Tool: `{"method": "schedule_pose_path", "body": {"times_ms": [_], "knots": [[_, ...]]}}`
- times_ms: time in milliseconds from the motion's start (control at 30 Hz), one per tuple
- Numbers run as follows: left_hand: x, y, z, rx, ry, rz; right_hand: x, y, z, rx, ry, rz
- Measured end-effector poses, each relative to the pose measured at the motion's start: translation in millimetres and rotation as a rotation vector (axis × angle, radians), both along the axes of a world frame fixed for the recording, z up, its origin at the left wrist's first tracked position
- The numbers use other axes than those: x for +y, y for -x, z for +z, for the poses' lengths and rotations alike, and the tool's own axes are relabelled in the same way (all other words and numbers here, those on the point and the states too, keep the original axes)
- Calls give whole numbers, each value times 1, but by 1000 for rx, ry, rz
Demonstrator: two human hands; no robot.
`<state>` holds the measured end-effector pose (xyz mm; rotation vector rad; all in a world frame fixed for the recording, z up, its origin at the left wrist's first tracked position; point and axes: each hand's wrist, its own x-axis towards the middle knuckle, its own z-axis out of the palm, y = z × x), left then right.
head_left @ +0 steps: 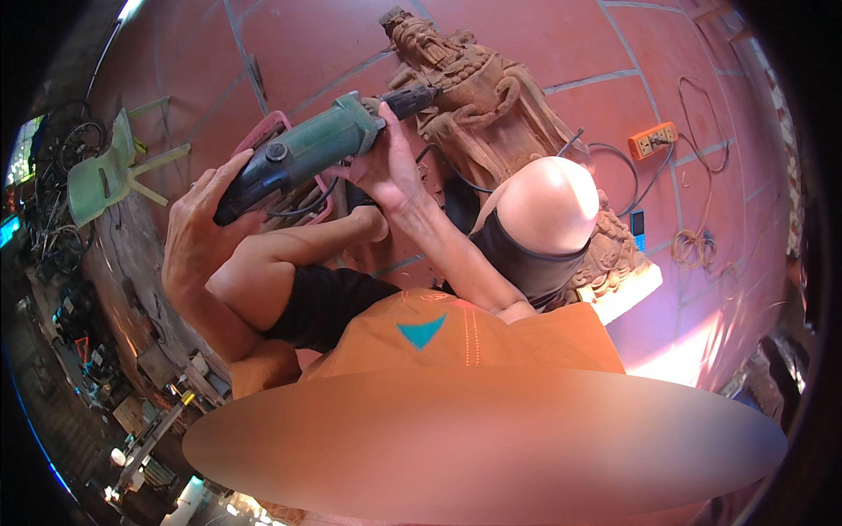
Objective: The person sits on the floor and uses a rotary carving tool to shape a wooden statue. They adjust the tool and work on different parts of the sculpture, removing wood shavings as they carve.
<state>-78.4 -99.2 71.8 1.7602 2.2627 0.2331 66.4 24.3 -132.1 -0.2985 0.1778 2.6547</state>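
Observation:
A green-and-black electric grinder point(320, 140) is held slantwise in front of me, its dark nose pointing up and right. My left hand point(195, 215) is wrapped round its black rear end. At the front, my right hand point(395, 171) supports the tool from below, thumb up along its side and the other fingers largely hidden. Beyond the nose lies a brown carved wooden statue point(491, 110) of a bearded, robed figure. The nose tip overlaps the statue's side in view; I cannot tell whether they touch.
An orange socket block point(652, 140) with a plugged-in cable lies at right, near a small blue keypad phone point(638, 230) and a coiled cord point(693, 250). Another carved piece point(614, 245) is beside my right knee. At left stand a green chair point(101, 175) and cluttered tools.

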Motion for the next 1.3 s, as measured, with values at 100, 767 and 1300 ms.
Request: {"method": "schedule_pose_path", "body": {"times_ms": [100,767,1300], "knots": [[7,0,-2,7,0,-10,5,-1,2,-23,-13,-29],[12,-2,-7,12,63,-12,11,-2,-8,-14,-37,-41],[-2,4,-5,7,77,9,-2,4,-10,-8,14,18]]}}
